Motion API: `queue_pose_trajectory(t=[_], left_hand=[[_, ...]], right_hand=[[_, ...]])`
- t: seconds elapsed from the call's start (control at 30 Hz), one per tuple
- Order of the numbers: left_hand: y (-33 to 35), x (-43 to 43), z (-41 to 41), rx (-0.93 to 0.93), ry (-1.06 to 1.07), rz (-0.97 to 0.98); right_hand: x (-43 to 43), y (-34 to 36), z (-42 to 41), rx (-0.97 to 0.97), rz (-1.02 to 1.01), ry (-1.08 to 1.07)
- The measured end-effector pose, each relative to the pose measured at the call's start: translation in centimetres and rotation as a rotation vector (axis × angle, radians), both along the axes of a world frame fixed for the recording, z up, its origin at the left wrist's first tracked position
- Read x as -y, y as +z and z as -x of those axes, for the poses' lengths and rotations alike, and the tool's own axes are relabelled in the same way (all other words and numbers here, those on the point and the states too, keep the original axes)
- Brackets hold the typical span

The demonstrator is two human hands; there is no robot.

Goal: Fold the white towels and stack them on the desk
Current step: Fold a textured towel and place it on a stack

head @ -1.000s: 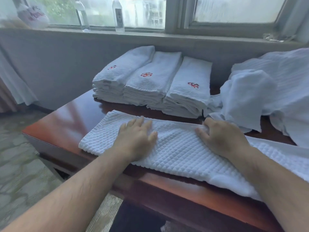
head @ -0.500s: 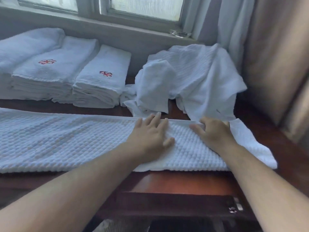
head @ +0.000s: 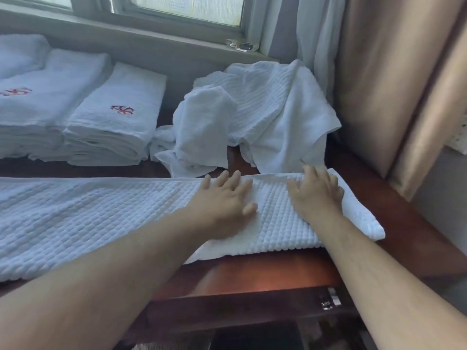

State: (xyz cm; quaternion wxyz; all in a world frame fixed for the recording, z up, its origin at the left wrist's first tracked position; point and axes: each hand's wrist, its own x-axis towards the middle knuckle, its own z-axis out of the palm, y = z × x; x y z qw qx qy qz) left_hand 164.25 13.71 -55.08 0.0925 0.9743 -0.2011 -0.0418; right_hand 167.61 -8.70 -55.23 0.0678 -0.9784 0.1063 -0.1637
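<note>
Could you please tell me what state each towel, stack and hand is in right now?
waffle towel: lying flat in a long strip on the desk
left hand: flat, pressing the strip
right hand: resting on the strip's right end
folded stacks: neat, at the back
unfolded towels: crumpled heap

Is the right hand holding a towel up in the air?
No, the right hand lies flat on the waffle towel spread on the desk.

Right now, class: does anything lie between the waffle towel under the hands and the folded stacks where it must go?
Nothing visible does. Both hands, left and right, press flat on the waffle towel. Only a bare strip of desk separates it from the folded stacks. The crumpled pile sits to the right of that path.
</note>
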Motion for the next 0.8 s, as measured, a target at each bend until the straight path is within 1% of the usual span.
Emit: queue_pose_trajectory(t=[0.07,0.13,0.2,0.23,0.3,0.4,0.43,0.47,0.53,0.57,0.63,0.7,0.8], left_hand=[[-0.3,1.4,0.1,0.011,-0.055,0.015],[-0.9,1.8,0.2,0.044,-0.06,0.004],[-1.2,1.6,0.2,0.071,-0.055,0.005],[-1.3,1.6,0.2,0.081,-0.056,0.006],[-1.2,1.6,0.2,0.099,-0.06,0.008],[-1.3,1.6,0.4,0.117,-0.058,0.018],[-1.3,1.6,0.3,0.116,-0.058,0.023],[-1.3,1.5,0.3,0.11,-0.059,0.028],[-1.3,1.5,0.3,0.103,-0.063,0.033],[-1.3,1.5,0.4,0.101,-0.066,0.034],[-1.2,1.5,0.4,0.101,-0.069,0.033],[-1.1,1.4,0.5,0.1,-0.076,0.031],[-1.0,1.3,0.6,0.084,-0.095,0.04]], right_hand=[[1.8,0.3,-0.1,-0.02,-0.077,-0.148],[3.6,0.7,-0.5,-0.061,-0.161,-0.276],[4.8,0.9,-0.7,-0.084,-0.193,-0.349],[5.2,0.8,-0.8,-0.079,-0.172,-0.357],[5.7,0.5,-0.6,0.02,-0.103,-0.334],[6.1,0.4,0.2,0.307,-0.024,-0.253],[6.3,0.5,0.4,0.338,-0.028,-0.218],[6.5,0.7,0.5,0.312,-0.066,-0.189],[6.9,1.0,0.7,0.155,-0.17,-0.201],[7.1,1.1,0.8,0.072,-0.189,-0.221],[7.6,1.3,0.8,-0.038,-0.145,-0.238],[7.9,1.7,0.7,-0.073,-0.116,-0.262],[8.3,2.6,0.4,-0.092,-0.1,-0.359]])
